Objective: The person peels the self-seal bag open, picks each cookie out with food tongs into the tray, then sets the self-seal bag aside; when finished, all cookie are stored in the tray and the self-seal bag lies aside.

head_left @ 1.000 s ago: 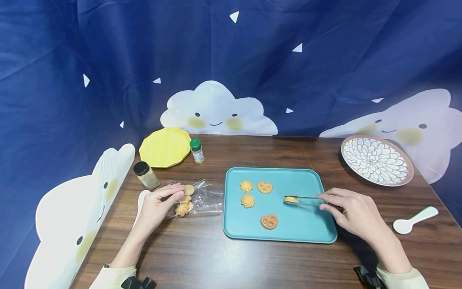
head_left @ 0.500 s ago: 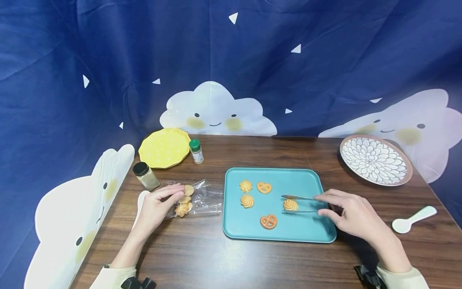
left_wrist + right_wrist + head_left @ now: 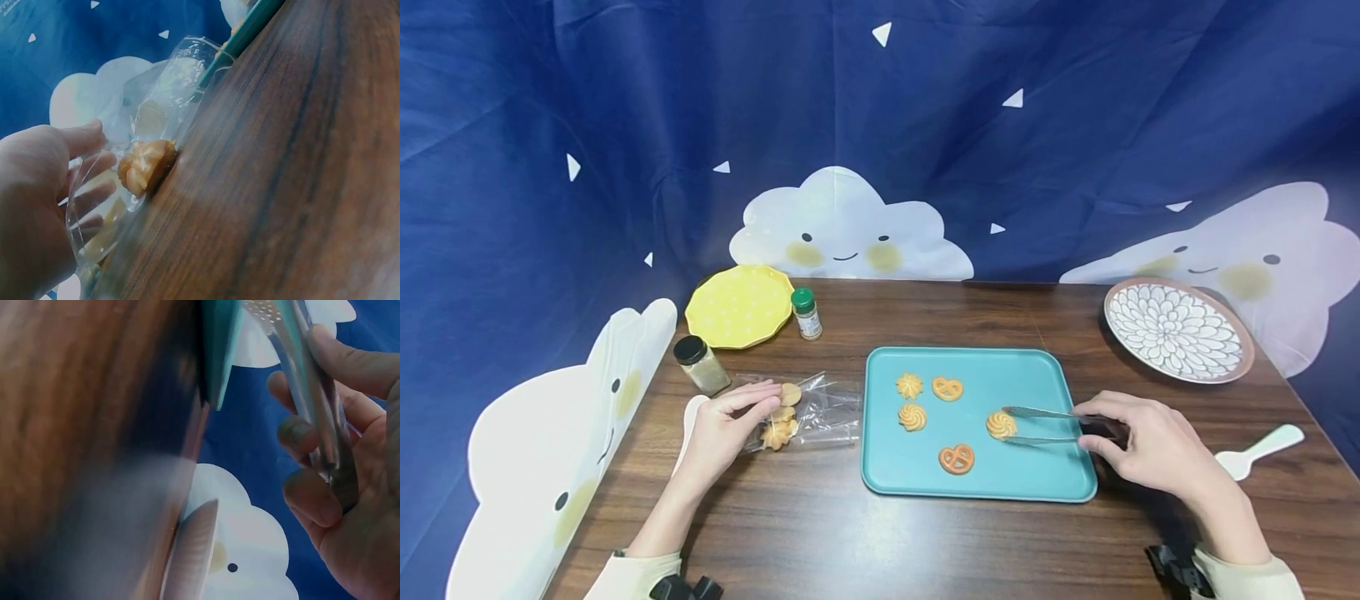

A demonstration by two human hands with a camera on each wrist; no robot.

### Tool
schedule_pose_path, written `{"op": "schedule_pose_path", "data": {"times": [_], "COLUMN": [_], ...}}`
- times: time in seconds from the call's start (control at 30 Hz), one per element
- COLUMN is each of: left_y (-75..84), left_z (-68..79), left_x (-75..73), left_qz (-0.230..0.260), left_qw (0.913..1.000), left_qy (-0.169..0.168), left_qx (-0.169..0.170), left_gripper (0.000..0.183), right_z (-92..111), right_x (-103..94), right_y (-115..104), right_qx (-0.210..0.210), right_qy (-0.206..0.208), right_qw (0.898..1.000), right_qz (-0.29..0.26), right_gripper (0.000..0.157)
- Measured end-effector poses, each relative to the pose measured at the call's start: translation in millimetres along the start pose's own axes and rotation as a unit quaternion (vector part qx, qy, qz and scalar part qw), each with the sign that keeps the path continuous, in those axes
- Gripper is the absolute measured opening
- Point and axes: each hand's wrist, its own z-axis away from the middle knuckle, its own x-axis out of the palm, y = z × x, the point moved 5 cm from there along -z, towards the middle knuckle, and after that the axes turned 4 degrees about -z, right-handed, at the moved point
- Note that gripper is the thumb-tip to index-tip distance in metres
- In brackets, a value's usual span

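Note:
My right hand (image 3: 1153, 442) holds metal tongs (image 3: 1045, 414) by their handle, thumb on one side and fingers on the other. The tong arms are spread apart over the right half of the teal tray (image 3: 977, 487). Their tips lie right at a round swirled cookie (image 3: 1001, 425), which rests flat on the tray. My left hand (image 3: 724, 429) rests at a clear plastic bag (image 3: 827, 417) of cookies (image 3: 778, 433) on the table. In the left wrist view its loosely bent fingers (image 3: 94, 200) show through the film, thumb apart from them.
Two pretzel-shaped cookies, a star-shaped cookie (image 3: 909, 385) and another swirled cookie (image 3: 912, 417) lie on the tray. Around it are a yellow plate (image 3: 741, 307), green-capped shaker (image 3: 807, 314), black-capped jar (image 3: 702, 365), patterned plate (image 3: 1180, 331) and a spoon (image 3: 1262, 450).
The tongs have opened and released the swirled cookie, which now lies flat on the tray. My right hand has drawn back slightly to the right. The left hand has stayed at the bag.

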Motion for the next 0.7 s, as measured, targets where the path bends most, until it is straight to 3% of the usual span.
{"op": "schedule_pose_path", "data": {"times": [0.3, 0.47, 0.6, 0.7], "left_y": [2.6, 2.9, 3.8, 4.1], "left_z": [1.4, 1.0, -0.4, 0.2], "left_x": [-0.7, -1.3, -0.9, -1.3], "left_qz": [-0.003, 0.012, 0.019, 0.014], "left_qw": [1.0000, 0.9999, 0.9997, 0.9998], "left_qy": [0.001, -0.008, -0.013, -0.012], "left_qx": [-0.004, -0.008, -0.009, -0.010], "left_gripper": [0.019, 0.020, 0.022, 0.023], "right_z": [-5, -8, -24, -47], "right_x": [7.8, -0.8, -10.9, -3.2], "right_y": [-1, -7, -23, -46], "right_qx": [-0.015, -0.012, -0.045, -0.075], "right_qy": [-0.006, 0.000, 0.030, 0.028], "right_qw": [1.000, 1.000, 0.998, 0.997], "right_qz": [-0.024, -0.021, -0.025, -0.024], "right_gripper": [0.036, 0.038, 0.040, 0.035]}}
